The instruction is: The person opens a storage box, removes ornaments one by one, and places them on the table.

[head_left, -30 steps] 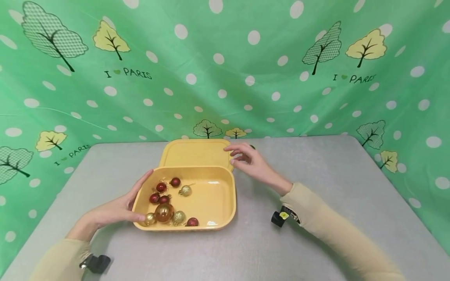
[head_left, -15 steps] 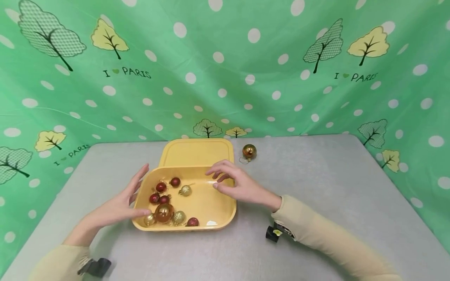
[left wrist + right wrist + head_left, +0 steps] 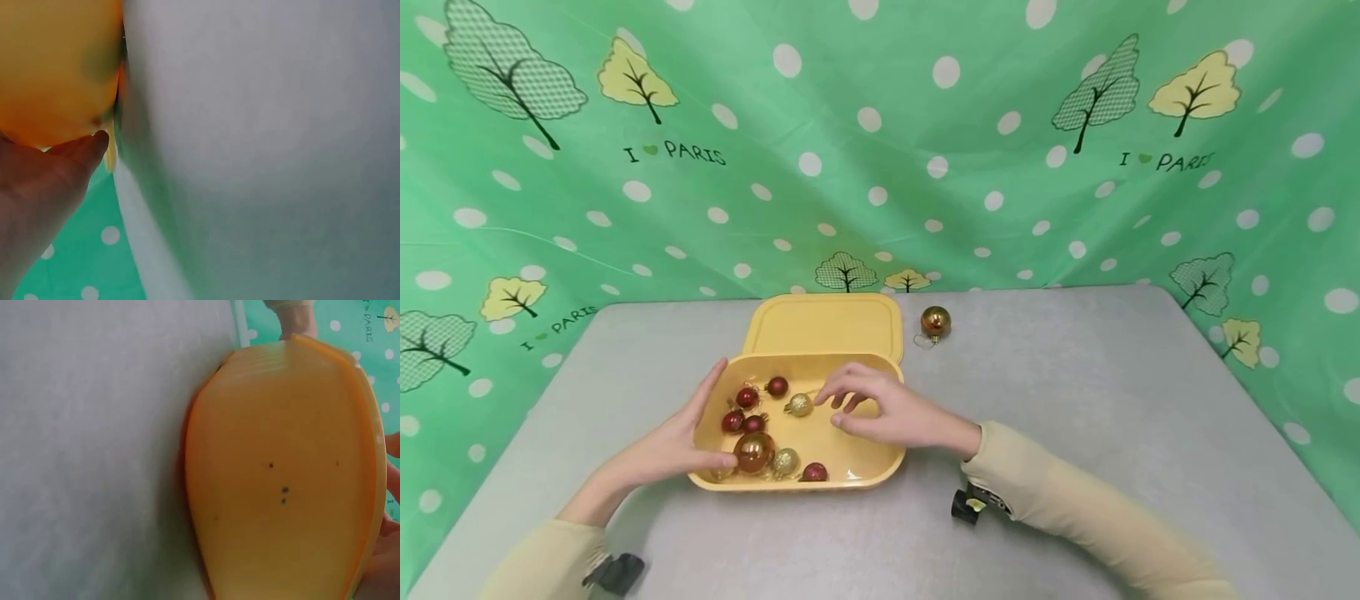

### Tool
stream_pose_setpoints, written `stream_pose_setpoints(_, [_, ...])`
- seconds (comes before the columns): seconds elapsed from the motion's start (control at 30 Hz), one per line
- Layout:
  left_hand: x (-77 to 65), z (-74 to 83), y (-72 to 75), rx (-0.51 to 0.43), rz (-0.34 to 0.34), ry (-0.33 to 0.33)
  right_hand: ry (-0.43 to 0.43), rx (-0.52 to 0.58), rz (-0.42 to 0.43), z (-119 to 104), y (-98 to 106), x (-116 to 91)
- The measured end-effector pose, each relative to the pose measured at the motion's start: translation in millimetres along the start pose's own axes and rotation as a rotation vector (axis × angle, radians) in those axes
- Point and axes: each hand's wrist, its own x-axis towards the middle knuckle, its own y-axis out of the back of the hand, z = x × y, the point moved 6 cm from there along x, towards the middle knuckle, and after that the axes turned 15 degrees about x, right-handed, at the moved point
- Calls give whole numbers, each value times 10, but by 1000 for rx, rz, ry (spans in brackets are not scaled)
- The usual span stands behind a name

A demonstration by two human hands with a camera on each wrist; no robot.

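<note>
A yellow plastic box point(image 3: 871, 467) lies open on the table with several small Christmas balls in its left half. Over its left end is my left hand point(image 3: 662, 450), with the thumb reaching across the rim to the large amber ball point(image 3: 755, 452) and the straight forefinger along the back left corner. Inside the box, my right hand point(image 3: 887, 412) hovers with loosely bent fingers and holds nothing visible. Just left of its fingertips sits a glittery gold ball point(image 3: 801, 405). Dark red balls point(image 3: 777, 387) lie farther left. In the right wrist view the box wall point(image 3: 281, 425) hides most of the hand.
Behind the box lies its yellow lid point(image 3: 827, 321), flat on the grey table point(image 3: 1060, 400). A shiny gold ball point(image 3: 936, 322) with a string loop rests right of the lid. Green dotted cloth point(image 3: 880, 150) hangs at the table's back.
My right hand has moved from beside the lid leftward and down into the box, uncovering the shiny gold ball. My left thumb has slid farther in over the rim.
</note>
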Motion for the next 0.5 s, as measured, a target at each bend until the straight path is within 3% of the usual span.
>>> stream_pose_setpoints(0.13, [0,-1,3,-8,-31,0,-44,12,-120,27,-125,56])
stream_pose_setpoints(0.37, [11,-12,20,-12,-133,-38,-241,-32,-370,193,-350,89])
stream_pose_setpoints(0.5, [6,-27,21,-18,-150,-39,-294,-62,-461,256,-419,87])
